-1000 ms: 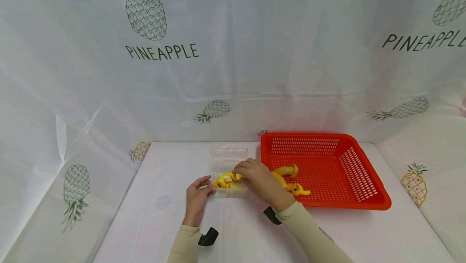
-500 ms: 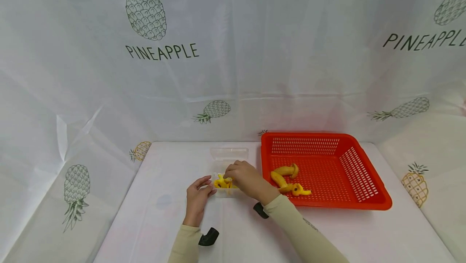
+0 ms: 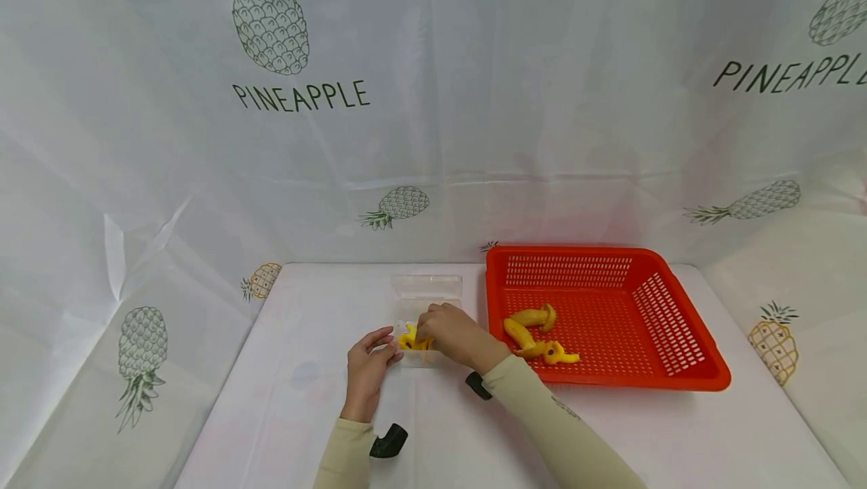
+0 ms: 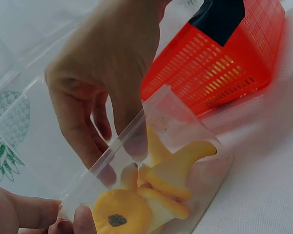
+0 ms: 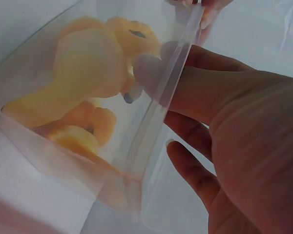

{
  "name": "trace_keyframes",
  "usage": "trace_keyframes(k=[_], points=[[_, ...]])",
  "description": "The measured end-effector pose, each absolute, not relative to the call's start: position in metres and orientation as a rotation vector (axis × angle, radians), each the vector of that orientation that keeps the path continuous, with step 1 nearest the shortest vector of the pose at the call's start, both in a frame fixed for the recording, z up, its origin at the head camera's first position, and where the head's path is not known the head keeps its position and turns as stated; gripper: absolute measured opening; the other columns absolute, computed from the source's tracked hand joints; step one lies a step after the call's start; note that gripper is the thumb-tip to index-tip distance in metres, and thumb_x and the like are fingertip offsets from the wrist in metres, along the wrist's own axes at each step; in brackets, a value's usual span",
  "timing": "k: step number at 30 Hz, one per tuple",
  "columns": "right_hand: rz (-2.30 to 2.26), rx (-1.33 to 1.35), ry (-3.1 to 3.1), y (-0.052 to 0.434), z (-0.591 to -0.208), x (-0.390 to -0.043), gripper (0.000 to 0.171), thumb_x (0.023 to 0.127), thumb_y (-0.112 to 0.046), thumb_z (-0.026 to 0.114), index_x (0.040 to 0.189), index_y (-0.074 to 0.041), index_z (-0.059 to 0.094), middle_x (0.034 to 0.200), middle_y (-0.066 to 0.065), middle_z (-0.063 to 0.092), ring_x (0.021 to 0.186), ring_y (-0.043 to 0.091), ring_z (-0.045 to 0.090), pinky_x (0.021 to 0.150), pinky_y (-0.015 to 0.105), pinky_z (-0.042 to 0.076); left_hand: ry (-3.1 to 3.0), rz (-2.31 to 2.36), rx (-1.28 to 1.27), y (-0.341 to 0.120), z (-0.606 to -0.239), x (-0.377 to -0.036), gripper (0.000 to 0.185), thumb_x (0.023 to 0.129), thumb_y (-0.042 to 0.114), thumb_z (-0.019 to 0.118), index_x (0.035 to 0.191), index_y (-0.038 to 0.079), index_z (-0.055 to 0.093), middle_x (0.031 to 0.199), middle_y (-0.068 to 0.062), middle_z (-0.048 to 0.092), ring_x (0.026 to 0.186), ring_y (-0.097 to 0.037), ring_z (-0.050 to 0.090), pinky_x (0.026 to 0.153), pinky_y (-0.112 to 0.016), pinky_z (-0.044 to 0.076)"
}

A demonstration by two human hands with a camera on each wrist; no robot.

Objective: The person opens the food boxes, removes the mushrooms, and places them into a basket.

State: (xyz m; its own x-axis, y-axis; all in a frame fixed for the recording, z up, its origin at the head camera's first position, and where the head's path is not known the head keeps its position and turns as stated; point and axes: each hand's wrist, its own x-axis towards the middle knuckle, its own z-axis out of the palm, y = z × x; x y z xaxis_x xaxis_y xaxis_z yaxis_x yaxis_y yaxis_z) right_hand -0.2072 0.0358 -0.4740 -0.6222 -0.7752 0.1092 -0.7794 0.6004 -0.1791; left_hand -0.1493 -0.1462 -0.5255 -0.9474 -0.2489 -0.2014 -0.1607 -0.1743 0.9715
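A small clear plastic box [image 3: 412, 359] sits on the white table, its lid [image 3: 427, 286] open behind it. Yellow banana-shaped pieces [image 3: 409, 339] lie inside. My left hand [image 3: 369, 359] pinches the box's left edge; its fingertips [image 4: 19, 214] show at the box corner. My right hand [image 3: 452, 335] reaches over the box from the right. In the right wrist view one finger [image 5: 149, 68] is inside the box wall [image 5: 158, 112], touching a yellow piece [image 5: 88, 63], while the other fingers stay outside. The left wrist view shows the pieces [image 4: 166, 180] piled under that hand [image 4: 107, 73].
A red perforated basket [image 3: 684, 380] stands right of the box and holds more yellow pieces [image 3: 531, 317]. A white pineapple-print cloth [image 3: 271, 22] covers the table and hangs as a backdrop. Black wrist mounts [image 3: 387, 440] sit on both sleeves.
My right hand moved left from the basket's edge, carrying a yellow piece, and has come down into the clear box. The left hand has stayed at the box's edge.
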Motion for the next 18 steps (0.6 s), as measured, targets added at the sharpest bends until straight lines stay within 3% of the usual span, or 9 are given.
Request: trace_keyframes(k=[18], points=[[0.363,1.326,-2.861,0.0263,-0.4797,-0.2128,0.024,0.086,-0.017,0.088,0.110,-0.017,0.086,0.105,-0.002,0.080,0.096,0.014,0.066,0.096,0.024,0.059,-1.974,-2.319,0.494,-0.1461,-0.5259,-0.1490,0.036,0.098,-0.009,0.065,0.134,-0.016,0.061,0.110,-0.016,0.060,0.074,-0.012,0.066,0.073,-0.023,0.064]])
